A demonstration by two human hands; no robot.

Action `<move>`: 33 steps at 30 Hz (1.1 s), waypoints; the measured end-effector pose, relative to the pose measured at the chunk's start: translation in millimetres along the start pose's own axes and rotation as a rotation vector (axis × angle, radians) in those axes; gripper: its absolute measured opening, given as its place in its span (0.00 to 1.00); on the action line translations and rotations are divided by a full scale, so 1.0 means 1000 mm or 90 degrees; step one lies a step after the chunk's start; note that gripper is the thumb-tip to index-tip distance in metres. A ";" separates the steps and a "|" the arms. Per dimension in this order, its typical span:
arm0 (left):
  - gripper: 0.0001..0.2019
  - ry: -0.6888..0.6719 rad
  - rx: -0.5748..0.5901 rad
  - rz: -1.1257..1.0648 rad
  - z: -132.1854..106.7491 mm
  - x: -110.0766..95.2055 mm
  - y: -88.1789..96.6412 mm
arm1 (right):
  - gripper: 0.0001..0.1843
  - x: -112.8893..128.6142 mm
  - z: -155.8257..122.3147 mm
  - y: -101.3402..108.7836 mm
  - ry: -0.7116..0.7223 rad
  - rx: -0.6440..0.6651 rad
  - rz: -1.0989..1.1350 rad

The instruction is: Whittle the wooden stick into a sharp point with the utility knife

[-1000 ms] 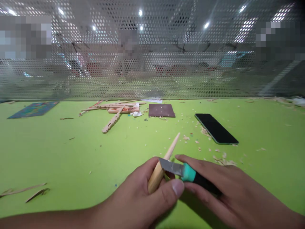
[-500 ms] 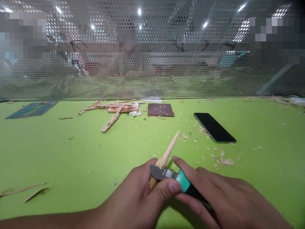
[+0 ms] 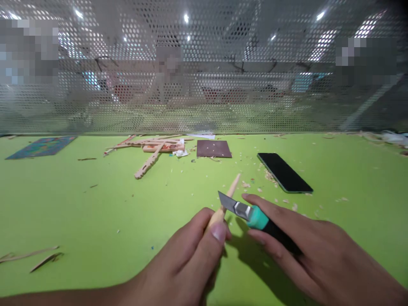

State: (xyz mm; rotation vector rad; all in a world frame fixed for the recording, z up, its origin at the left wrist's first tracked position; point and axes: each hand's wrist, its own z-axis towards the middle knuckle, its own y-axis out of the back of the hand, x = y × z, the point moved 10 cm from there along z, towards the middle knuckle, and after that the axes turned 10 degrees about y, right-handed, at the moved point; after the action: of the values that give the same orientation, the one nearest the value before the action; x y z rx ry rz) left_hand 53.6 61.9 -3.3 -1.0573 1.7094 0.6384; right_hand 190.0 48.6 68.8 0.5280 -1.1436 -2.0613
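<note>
My left hand (image 3: 188, 255) is closed around a pale wooden stick (image 3: 227, 199) whose tapered tip points up and away over the green table (image 3: 95, 212). My right hand (image 3: 315, 255) grips a knife (image 3: 247, 212) with a teal collar and black handle, index finger stretched along its back. The steel blade lies against the stick's right side, just above my left thumb.
A black phone (image 3: 284, 172) lies to the right, with wood shavings (image 3: 270, 176) scattered around it. Behind sit a brown sandpaper square (image 3: 213, 148), a pile of carved sticks (image 3: 153, 148) and a coloured card (image 3: 41, 146). A perforated metal screen (image 3: 204, 85) closes the table's far edge. Two long slivers (image 3: 32, 257) lie left.
The knife blade has slid up along the stick, from beside my left thumb toward the tip. My left hand has shifted its grip slightly lower.
</note>
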 end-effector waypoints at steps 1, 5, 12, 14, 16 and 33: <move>0.26 0.015 0.002 -0.003 0.000 0.003 -0.001 | 0.22 -0.002 0.000 -0.001 -0.005 0.004 0.014; 0.24 0.012 -0.007 -0.022 0.003 0.002 0.002 | 0.23 -0.004 -0.001 -0.007 -0.017 0.032 0.082; 0.21 0.009 0.108 -0.036 0.005 -0.005 -0.005 | 0.21 0.006 -0.003 -0.017 -0.028 0.102 0.207; 0.21 0.001 0.113 -0.017 0.006 -0.004 -0.006 | 0.21 0.008 -0.004 -0.020 -0.032 0.118 0.226; 0.20 -0.022 0.095 0.040 0.007 -0.005 -0.004 | 0.21 0.009 -0.005 -0.022 -0.030 0.124 0.219; 0.22 -0.067 0.015 0.258 0.004 -0.008 0.004 | 0.24 0.019 -0.017 -0.020 -0.020 0.079 0.056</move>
State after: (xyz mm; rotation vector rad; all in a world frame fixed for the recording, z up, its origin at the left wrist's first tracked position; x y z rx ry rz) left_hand 53.1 70.2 2.4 -0.6493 1.8472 0.9080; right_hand 180.5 32.0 42.8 0.4982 -1.2972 -1.9386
